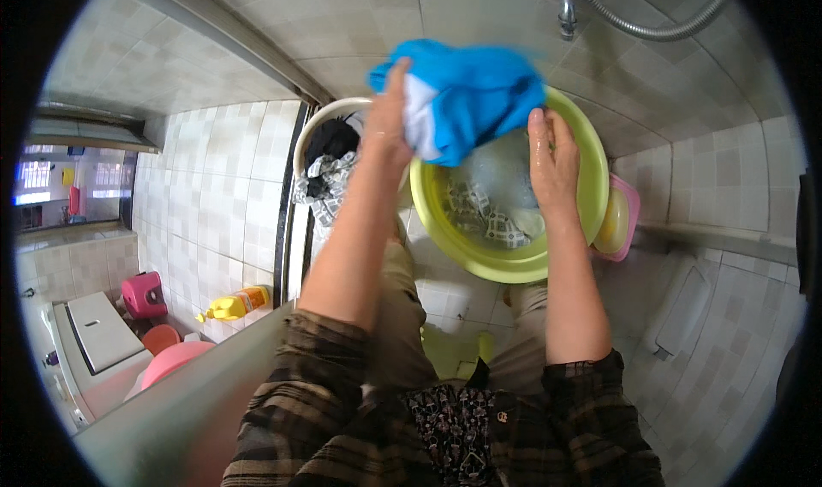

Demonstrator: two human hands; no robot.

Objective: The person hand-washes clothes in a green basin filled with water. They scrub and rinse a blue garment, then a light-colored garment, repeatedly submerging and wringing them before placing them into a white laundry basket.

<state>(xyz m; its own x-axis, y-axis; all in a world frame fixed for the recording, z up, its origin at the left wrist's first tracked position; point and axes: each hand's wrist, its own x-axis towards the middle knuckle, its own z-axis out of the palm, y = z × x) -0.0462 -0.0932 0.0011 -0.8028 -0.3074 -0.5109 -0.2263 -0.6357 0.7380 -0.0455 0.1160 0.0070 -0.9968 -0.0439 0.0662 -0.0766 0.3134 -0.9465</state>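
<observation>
A bunched blue and white cloth (478, 95), blurred, is held up over the far side of a lime-green plastic tub (507, 272). My left hand (388, 117) grips its left end by the white part. At its lower right edge is my right hand (555, 156), fingertips against or very near the fabric; whether they pinch it is hidden. Cloudy water fills part of the tub, and a patterned grey-and-white cloth (504, 223) lies in it. To the left stands a whitish bucket (302, 143) with a black garment (332, 141) and more patterned fabric (331, 178), partly behind my left forearm.
A metal tap (566, 18) and shower hose (648, 34) are on the tiled wall above the tub. A pink basin (628, 230) sits against the tub's right side. Left, beyond a door sill (294, 249), are a yellow bottle (237, 304) and a pink stool (144, 294).
</observation>
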